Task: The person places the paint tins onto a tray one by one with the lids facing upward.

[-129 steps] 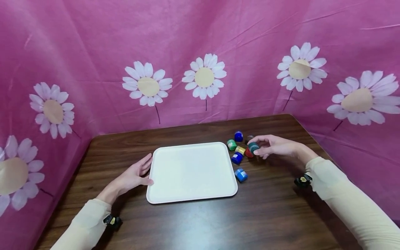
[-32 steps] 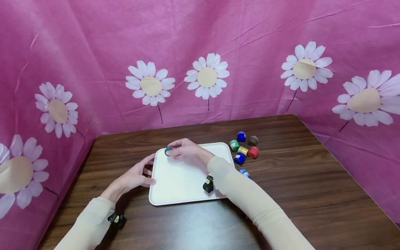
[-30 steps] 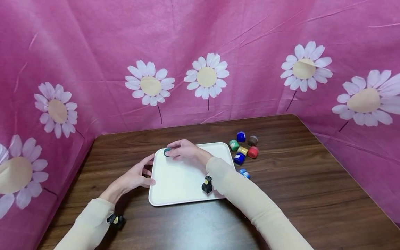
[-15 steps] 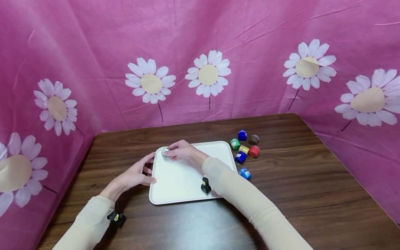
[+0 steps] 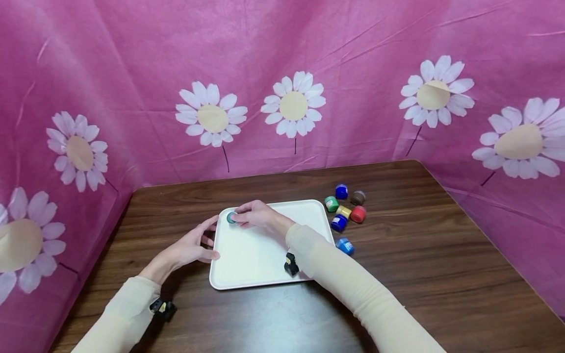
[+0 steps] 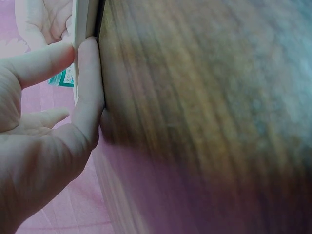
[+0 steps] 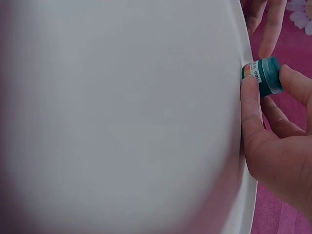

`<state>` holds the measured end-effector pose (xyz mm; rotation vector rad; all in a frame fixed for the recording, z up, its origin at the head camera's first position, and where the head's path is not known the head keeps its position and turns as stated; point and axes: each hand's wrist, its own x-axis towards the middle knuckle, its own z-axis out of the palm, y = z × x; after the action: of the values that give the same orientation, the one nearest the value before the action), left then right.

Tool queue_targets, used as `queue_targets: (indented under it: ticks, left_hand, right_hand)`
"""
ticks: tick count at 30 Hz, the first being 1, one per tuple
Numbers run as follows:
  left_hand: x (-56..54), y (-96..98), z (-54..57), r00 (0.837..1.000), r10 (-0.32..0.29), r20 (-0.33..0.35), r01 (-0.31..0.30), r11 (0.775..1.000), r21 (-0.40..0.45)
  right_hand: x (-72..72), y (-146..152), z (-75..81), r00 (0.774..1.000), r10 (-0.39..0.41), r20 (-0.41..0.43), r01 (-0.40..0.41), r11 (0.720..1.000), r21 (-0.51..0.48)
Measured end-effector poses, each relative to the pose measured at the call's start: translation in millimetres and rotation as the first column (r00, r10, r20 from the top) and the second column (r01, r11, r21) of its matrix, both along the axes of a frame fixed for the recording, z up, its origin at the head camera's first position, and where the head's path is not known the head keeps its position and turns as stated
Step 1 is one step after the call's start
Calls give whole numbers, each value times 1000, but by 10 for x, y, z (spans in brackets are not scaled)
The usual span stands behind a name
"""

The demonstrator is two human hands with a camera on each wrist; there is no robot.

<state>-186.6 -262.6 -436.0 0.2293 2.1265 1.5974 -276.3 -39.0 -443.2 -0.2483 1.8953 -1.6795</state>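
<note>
A small teal paint jar [image 5: 231, 217] is at the far left corner of the white tray [image 5: 265, 255]. My right hand [image 5: 258, 215] pinches it between thumb and fingers. In the right wrist view, the jar [image 7: 263, 76] shows a pale label and a clear band near its lid. It looks upright with its base at the tray's surface. My left hand [image 5: 190, 247] is at the tray's left edge, thumb on the rim and fingers extended along the side. The left wrist view shows those fingers [image 6: 90, 73] against the tray edge, with part of the teal jar [image 6: 62, 78] behind.
Right of the tray lie several paint jars: blue [image 5: 341, 191], green [image 5: 331, 204], brown [image 5: 358, 198], yellow [image 5: 343, 211], red [image 5: 358, 214], dark blue [image 5: 339, 223] and light blue [image 5: 345, 246]. Pink flowered cloth [image 5: 265, 49] hangs around the wooden table [image 5: 419, 255].
My right hand has carried the teal jar from the group at right to the tray's far left corner. Lately it shifted slightly left. My left hand stays at the tray edge.
</note>
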Motion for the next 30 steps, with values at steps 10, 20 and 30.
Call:
queue_targets:
  ticks: [10,20,30]
  left_hand:
    - [-6,-23,-2,1000,1,-4,-1,1000,-7]
    - [-12,-23,-28,1000,6,1,-6,1000,-14]
    - [-18,-9,-21,1000,3,9,-3,1000,-14]
  right_hand:
    - [13,-11,15,1000,4,5,-4,1000,-14]
    - [26,1,20,1000,3,4,-3,1000,2]
    - [14,6,15,1000,14,3,-14,1000,5]
